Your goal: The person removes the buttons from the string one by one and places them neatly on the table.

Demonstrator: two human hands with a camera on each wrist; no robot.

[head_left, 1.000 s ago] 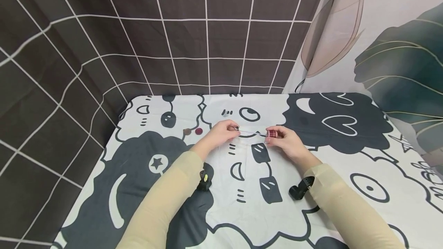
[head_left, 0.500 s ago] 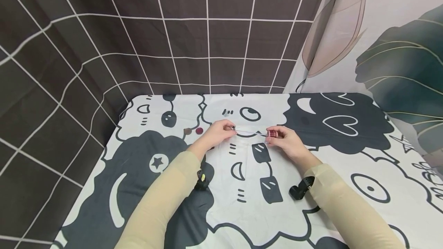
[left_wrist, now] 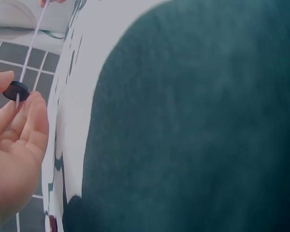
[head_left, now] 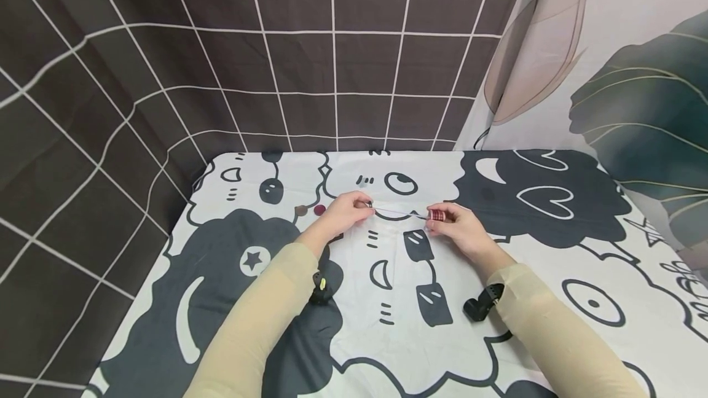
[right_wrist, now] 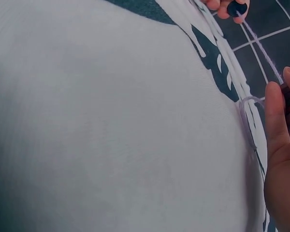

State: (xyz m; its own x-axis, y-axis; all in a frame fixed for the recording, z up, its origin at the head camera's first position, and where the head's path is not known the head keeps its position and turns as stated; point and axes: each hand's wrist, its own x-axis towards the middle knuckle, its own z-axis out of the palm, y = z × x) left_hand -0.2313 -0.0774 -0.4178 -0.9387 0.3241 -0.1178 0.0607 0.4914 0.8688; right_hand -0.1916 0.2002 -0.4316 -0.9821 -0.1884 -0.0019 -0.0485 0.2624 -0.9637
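The person's right grip [head_left: 456,223] holds a ribbed dark red stack [head_left: 437,215] between thumb and fingers, over the patterned cloth [head_left: 362,318]. Left of that stack, the left grip [head_left: 344,212] pinches a small black disc [left_wrist: 10,90] between thumb and fingers. A pale cord [right_wrist: 260,47] runs straight from the disc to the stack, and a short end pokes out on the disc's side away from the stack. A loose curl of cord hangs near the stack; whether it is the same strand cannot be told. Farther left of the stack, past the left grip, lie a dark red disc [head_left: 319,209] and a brown disc [head_left: 301,210].

The black disc looks light and rigid, probably smooth enough to skid along the cord; its rim is the place to pinch, leaving the middle free. The cord seems soft and limp unless kept taut, best held close to the disc. The stack, likely hard and light, suits a hold around its ribbed sides.
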